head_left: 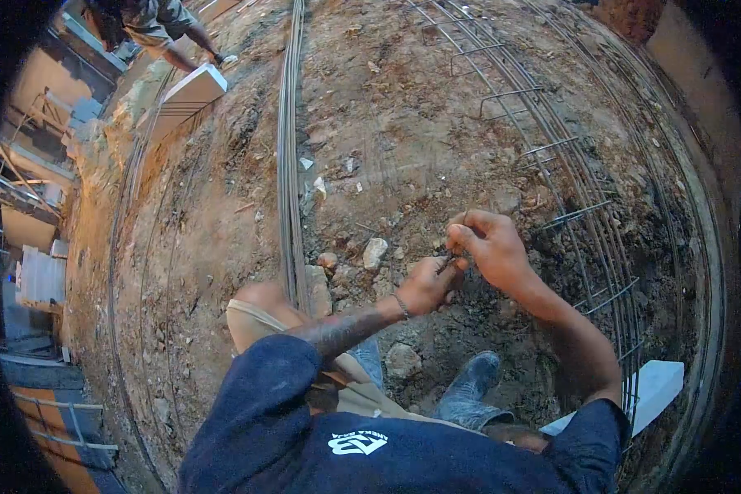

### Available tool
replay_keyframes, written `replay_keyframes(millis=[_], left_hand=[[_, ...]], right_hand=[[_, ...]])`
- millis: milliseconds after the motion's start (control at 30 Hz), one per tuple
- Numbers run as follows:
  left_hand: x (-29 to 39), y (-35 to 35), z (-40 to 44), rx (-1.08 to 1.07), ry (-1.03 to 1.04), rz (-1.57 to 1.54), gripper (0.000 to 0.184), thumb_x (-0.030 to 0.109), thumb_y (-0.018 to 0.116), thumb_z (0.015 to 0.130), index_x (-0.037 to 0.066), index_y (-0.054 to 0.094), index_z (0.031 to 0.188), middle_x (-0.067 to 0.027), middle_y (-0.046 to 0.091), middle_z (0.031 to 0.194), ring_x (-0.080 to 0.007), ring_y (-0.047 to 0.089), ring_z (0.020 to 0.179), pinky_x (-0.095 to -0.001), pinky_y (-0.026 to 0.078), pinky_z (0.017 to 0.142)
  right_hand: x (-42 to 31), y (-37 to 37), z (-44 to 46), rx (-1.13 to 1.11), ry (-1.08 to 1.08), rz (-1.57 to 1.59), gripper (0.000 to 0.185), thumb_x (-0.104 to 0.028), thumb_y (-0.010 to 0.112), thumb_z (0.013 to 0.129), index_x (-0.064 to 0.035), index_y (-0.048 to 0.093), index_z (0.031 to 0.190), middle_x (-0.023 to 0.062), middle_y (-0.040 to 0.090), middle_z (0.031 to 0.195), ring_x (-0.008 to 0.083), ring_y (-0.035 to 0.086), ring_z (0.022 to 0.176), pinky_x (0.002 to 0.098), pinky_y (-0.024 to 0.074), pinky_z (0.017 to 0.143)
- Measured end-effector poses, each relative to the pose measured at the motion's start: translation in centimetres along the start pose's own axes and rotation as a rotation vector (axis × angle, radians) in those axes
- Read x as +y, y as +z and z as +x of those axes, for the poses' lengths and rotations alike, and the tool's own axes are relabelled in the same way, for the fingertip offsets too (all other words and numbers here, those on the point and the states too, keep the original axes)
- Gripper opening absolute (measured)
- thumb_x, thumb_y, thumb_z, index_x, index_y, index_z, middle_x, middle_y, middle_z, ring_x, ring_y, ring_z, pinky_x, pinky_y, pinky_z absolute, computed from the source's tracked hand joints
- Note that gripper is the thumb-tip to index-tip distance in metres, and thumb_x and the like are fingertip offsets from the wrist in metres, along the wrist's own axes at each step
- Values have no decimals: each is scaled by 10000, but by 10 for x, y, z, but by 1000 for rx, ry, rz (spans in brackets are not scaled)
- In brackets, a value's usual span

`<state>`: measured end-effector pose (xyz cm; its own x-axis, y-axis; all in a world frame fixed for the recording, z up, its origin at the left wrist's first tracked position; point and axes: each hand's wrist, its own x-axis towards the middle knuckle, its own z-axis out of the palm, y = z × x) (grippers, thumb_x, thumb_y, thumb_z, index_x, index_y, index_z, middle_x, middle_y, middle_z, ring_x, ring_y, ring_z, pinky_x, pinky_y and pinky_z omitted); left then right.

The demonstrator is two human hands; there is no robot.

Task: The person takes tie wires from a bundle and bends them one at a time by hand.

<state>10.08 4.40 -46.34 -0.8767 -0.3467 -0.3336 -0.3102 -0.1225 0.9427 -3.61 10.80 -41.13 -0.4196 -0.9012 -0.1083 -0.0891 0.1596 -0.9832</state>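
Note:
My left hand is closed around a thin dark wire, whose short end sticks out above the thumb. Just above it and to the right, my right hand is bent with thumb and forefinger pinched together at the wire. The two hands are close together over bare soil. To their right runs a rebar cage of long bars with square stirrups. Most of the wire is hidden by my fingers.
A bundle of long steel bars lies on the ground at left. One white block supports the cage's near end; another white block stands at upper left near a person's leg. Stones and my boot are below.

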Motion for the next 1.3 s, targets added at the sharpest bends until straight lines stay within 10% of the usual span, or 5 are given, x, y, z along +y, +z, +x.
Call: replay_keyframes(millis=[300, 600, 900, 1033, 1300], left_hand=[[6, -11, 6, -231, -517, -774, 559, 583, 335, 879, 68, 553, 879, -27, 504, 661, -111, 406, 515, -233, 312, 474], [-26, 2, -3, 144, 318, 304, 594, 569, 318, 894, 51, 509, 674, -47, 475, 552, -104, 437, 503, -266, 346, 471], [-39, -10, -3, -226, -373, -293, 548, 396, 531, 859, -14, 428, 1206, -186, 594, 866, -280, 601, 816, -377, 478, 741], [-66, -33, -7, -125, -109, 725, 640, 505, 616, 739, -11, 534, 1109, -211, 619, 931, -295, 610, 884, -381, 467, 789], [4, -104, 0, 273, -37, 655, 588, 447, 637, 745, -27, 554, 1083, -206, 614, 982, -316, 602, 914, -371, 462, 809]], right_hand=[[11, -14, 8, -73, -30, -168, 182, -153, 576, 838, 25, 618, 833, 61, 625, 693, 109, 590, 634, 268, 476, 600], [14, -13, 16, -134, 36, -21, 203, -143, 577, 838, 49, 615, 786, 76, 630, 688, 119, 592, 617, 266, 480, 588], [51, -12, 41, -210, 52, -203, 200, -140, 594, 821, 50, 625, 768, 81, 634, 678, 113, 584, 588, 260, 476, 565], [89, -7, 53, -143, 177, -508, 178, -189, 630, 778, -31, 657, 700, 90, 611, 569, 163, 609, 561, 326, 484, 560], [213, 33, 82, -172, 226, -873, 265, -285, 662, 712, -28, 633, 655, 178, 619, 656, 338, 616, 674, 422, 484, 614]])
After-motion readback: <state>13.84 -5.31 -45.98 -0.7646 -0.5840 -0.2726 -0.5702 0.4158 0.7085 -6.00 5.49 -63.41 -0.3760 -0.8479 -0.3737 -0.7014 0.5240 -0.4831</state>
